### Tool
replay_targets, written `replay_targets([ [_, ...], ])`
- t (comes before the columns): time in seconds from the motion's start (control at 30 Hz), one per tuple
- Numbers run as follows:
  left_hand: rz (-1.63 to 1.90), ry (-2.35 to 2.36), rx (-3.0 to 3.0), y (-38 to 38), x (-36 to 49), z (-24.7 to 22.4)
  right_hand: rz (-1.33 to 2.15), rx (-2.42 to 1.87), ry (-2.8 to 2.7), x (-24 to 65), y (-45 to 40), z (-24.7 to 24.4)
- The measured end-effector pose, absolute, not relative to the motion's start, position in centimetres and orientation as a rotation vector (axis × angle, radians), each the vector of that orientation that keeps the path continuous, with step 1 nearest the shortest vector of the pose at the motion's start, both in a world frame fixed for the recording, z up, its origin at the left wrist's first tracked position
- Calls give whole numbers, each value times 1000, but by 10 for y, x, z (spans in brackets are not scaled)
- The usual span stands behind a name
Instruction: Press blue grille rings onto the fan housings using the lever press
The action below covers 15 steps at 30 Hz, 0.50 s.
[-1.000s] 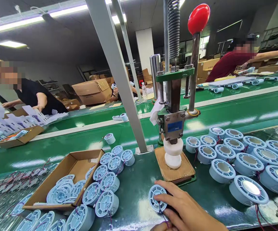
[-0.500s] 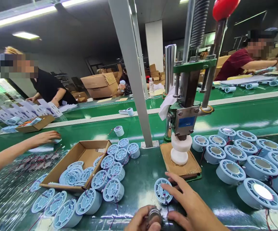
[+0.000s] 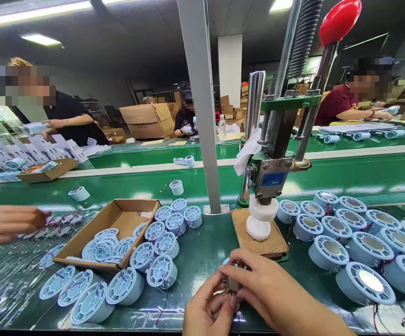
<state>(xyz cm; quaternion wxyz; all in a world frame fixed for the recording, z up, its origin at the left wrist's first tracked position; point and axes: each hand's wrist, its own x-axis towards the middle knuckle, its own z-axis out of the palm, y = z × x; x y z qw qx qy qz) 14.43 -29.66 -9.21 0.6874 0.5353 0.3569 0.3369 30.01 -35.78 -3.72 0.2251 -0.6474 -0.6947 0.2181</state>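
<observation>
The round light blue cups [image 3: 125, 285] looked like smooth plastic with a soft shine. The flat silver discs [image 3: 371, 281] in some of them were smooth, shiny metal. The small round grey part [image 3: 233, 283] looked like metal too. The red egg-shaped knob [image 3: 340, 22] was glossy, like hard plastic. The thick silver post [image 3: 255, 105] was metal, shiny as a mirror. The fat white rounds [image 3: 263, 210] looked like smooth, dull plastic. The open brown box [image 3: 99, 224] was matt cardboard. The dark green bench [image 3: 197, 247] was smooth and glossy.
</observation>
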Motion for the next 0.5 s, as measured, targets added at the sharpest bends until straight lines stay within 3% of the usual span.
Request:
replay_targets([
  [0.5, 655, 870, 1321, -302, 147, -98, 532, -1690, -2105, 317, -355, -29],
])
